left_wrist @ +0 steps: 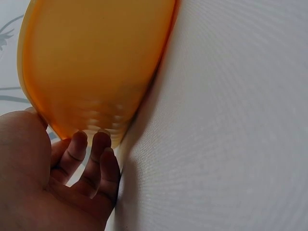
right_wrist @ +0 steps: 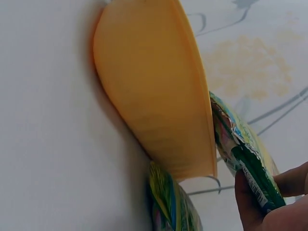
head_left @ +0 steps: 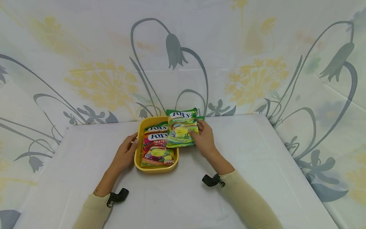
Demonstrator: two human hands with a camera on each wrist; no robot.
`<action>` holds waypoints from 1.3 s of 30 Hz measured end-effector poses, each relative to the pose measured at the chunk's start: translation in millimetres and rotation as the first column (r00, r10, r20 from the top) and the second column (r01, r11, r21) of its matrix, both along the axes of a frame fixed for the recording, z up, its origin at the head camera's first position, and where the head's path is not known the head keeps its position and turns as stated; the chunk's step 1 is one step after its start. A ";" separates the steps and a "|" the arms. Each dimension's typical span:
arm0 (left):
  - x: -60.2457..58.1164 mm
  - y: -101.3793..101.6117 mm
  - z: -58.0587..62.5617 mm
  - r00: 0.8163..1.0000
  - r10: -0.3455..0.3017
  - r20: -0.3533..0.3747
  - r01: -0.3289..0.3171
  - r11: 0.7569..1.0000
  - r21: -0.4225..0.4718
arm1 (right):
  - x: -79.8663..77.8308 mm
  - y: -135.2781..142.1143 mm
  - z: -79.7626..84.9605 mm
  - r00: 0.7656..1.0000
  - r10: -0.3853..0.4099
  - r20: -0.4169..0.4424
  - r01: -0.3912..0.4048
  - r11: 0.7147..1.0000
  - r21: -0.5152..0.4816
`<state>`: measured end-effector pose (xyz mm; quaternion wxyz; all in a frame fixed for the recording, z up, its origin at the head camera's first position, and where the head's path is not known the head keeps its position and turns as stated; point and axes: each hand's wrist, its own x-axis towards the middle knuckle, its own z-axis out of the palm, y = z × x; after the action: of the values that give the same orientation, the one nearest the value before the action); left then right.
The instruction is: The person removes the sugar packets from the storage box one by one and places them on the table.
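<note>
A yellow plastic basket holds several candy bags, the top one a red FOX'S fruits bag. At its left side my left hand grips the rim, with fingertips against the outer wall in the left wrist view. My right hand pinches a green FOX'S spring candy bag between thumb and fingers, overlapping the basket's right rim. In the right wrist view this bag leans by the rim. Another green candy bag lies beside the basket, mostly hidden behind the held one in the head view.
The basket stands near the back edge of a white-covered table. A floral cloth hangs behind and at both sides. Black wrist mounts sit on both sleeves.
</note>
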<state>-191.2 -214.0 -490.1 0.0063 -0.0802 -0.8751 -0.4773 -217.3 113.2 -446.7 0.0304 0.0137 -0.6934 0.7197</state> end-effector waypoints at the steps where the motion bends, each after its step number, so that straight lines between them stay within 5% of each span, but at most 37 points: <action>1: -0.2 0.1 0.0 1.000 -0.001 -0.001 0.001 1.000 0.001 | -0.3 2.3 0.1 1.000 -0.003 0.001 0.003 1.000 -0.006; 15: -0.3 -0.8 2.2 1.000 0.003 0.014 -0.003 1.000 -0.016 | -3.5 35.3 0.4 1.000 -0.022 0.015 0.022 0.998 -0.054; 39: -1.7 -0.6 -3.5 1.000 0.003 0.014 -0.003 1.000 0.012 | -13.9 86.6 -6.4 0.990 -0.084 0.114 0.082 0.996 0.020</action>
<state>-192.9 -214.6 -493.7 0.0014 -0.0753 -0.8724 -0.4830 -231.2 199.7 -453.2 0.0203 -0.0564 -0.6996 0.7120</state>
